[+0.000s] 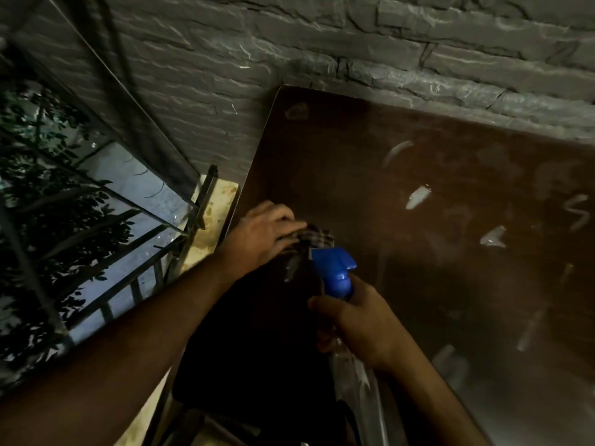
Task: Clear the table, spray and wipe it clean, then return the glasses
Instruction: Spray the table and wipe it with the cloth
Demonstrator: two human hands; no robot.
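- Two hands of yours are over the dark brown tabletop (418, 175).
- Your left hand (262, 235) presses a checked cloth (317, 236) near the tabletop's left edge, fingers bent on it.
- Your right hand (355, 320) grips a clear spray bottle (336, 272) with a blue top, just beside the cloth.
- You can see wet, shiny streaks (418, 196) on the tabletop; no words can be read.

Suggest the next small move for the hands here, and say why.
Probably sweep the cloth under the left hand rightward across the table: wet streaks show there, and the right hand grips the spray bottle, its nozzle towards the cloth.
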